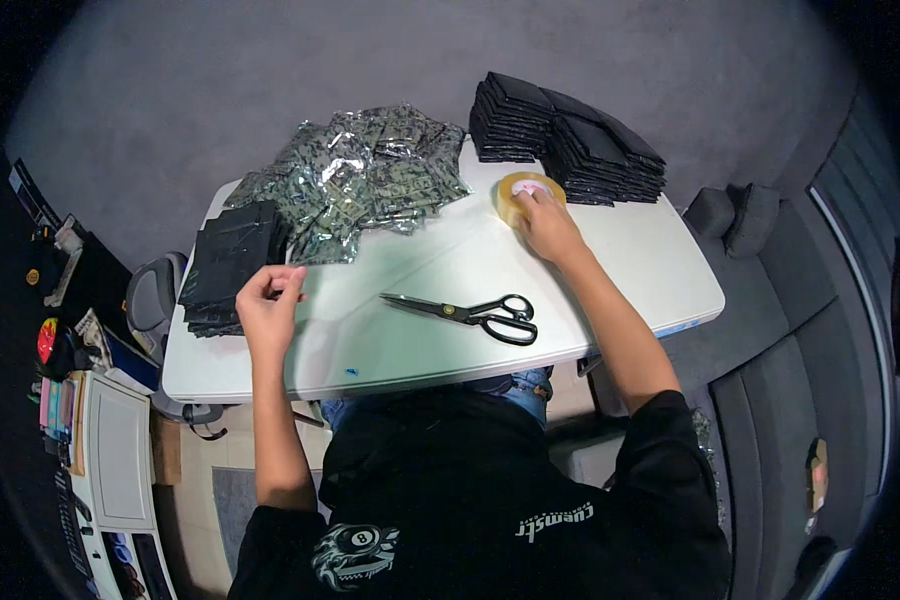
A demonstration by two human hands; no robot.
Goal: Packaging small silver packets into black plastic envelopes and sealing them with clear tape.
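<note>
My right hand (550,227) grips a roll of clear yellowish packing tape (507,202), with fingers reaching into its core. The roll is at the right rear part of the white table (435,262). My left hand (270,301) hovers at the near right corner of a stack of black plastic packages (229,251). Its fingers are curled in towards the thumb, and nothing shows between them. Between my hands lies a pair of black-handled fabric shears (461,310), blades pointing left and slightly parted.
Camouflage-patterned items in clear plastic bags (360,169) are heaped at the back left. Black padded-looking packages (570,135) stand in stacks at the back right. A small blue scrap (352,372) lies near the front edge. A grey sofa (750,300) borders the right; a chair (154,296) stands left.
</note>
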